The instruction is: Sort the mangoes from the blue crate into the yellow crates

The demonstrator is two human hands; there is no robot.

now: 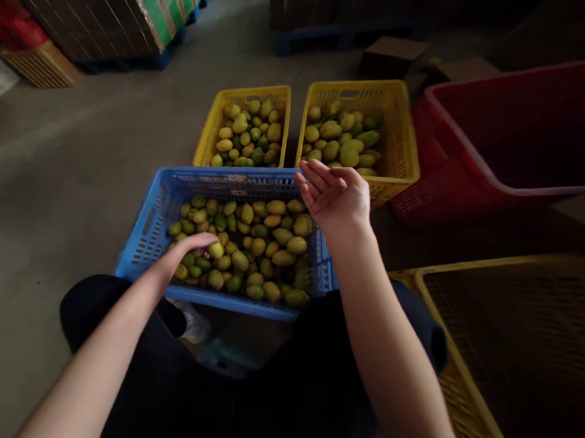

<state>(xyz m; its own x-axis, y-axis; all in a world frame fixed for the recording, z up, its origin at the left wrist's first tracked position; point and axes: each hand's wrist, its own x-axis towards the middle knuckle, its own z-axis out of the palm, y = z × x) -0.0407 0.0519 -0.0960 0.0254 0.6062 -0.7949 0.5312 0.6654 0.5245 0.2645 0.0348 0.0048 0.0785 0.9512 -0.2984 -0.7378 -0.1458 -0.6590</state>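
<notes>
The grey floor (91, 139) bears two yellow crates (404, 131) side by side, a red bin (433, 189) to their right, a cardboard box (394, 55) beyond, and blue pallets (305, 41) farther back. The blue crate's (137, 253) support is hidden.

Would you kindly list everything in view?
Blue crate: one, blue, centre
Yellow crates: at least three, yellow, beyond it and lower right
Red crate: one, red, right
Fruits: many, green or yellow, in three crates
Stacks on blue pallets: at least two, dark, top
Boxes: at least two, brown, upper right
Red bundle: one, red, top left
Trousers: one pair, dark, bottom
Left hand: one, bare, at fruits
Right hand: one, bare, open above crates
</notes>
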